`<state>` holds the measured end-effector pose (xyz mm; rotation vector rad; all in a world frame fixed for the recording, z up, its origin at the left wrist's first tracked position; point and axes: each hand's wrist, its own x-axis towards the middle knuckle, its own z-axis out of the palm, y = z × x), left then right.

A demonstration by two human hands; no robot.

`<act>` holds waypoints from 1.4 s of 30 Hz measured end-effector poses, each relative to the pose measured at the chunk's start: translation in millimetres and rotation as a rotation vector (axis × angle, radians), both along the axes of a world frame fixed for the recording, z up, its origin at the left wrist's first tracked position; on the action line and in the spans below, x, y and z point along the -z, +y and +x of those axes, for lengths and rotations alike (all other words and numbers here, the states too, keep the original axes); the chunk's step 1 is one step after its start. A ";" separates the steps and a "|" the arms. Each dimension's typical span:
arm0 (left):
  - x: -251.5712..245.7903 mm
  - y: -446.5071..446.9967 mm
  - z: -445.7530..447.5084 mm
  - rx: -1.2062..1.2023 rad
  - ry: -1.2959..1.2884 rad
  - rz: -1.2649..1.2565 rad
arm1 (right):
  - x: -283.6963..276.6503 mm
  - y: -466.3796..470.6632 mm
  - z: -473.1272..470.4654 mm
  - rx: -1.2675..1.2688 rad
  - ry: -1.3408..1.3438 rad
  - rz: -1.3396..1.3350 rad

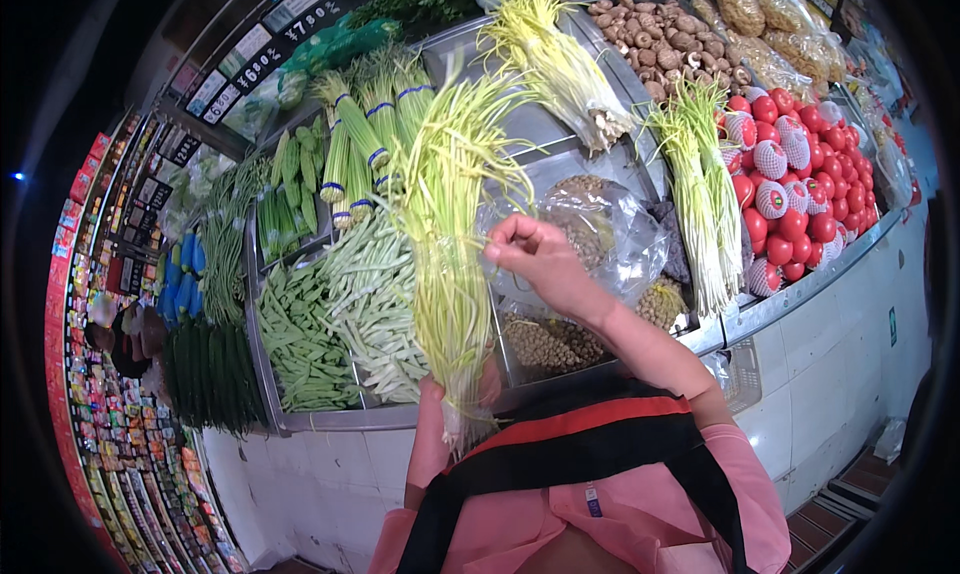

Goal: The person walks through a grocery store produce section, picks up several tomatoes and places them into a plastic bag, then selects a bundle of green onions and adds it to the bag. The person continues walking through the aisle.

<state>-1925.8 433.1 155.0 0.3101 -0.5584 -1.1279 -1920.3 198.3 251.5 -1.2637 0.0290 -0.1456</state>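
Note:
A large bundle of yellow-green garlic chives or similar leafy stalks [454,274] stands upright before my chest, its pale root ends down. Around its lower part is my left hand [430,395], partly hidden behind the stalks. At the bundle's right side, my right hand [532,263] pinches a thin leaf strand between thumb and forefinger. Behind that hand lies a clear plastic bag [630,221], next to brown nubbly produce [551,341] in a metal tray. Two more such bunches rest further off, one at the top [562,71] and one at the right [697,199].
Green bean pods [300,341], paler long pods [375,296] and banded green bundles [367,139] fill the left bins. Mushrooms [667,41] and tomatoes [787,229], some in foam nets, lie right. The metal counter edge [375,418] runs before me. Packaged-goods shelves [135,439] stand far left.

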 end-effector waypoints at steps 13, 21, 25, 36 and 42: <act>-8.6 -6.6 -5.1 0.020 -0.012 -0.180 | -11.7 -7.0 6.1 -0.177 -0.238 0.278; -23.7 -2.2 -4.8 -0.041 -0.080 -0.228 | -1.2 -2.6 19.6 -0.206 -0.105 0.302; -21.9 6.5 -0.6 0.062 -0.086 -0.163 | 2.7 -9.6 43.6 -0.088 -0.145 -0.348; -22.4 70.5 20.5 0.107 -0.134 0.683 | -87.3 -85.3 44.4 -0.530 -0.454 0.046; -18.5 60.6 8.8 -0.247 0.021 0.567 | -98.3 -114.8 -31.9 -0.702 -0.443 -0.031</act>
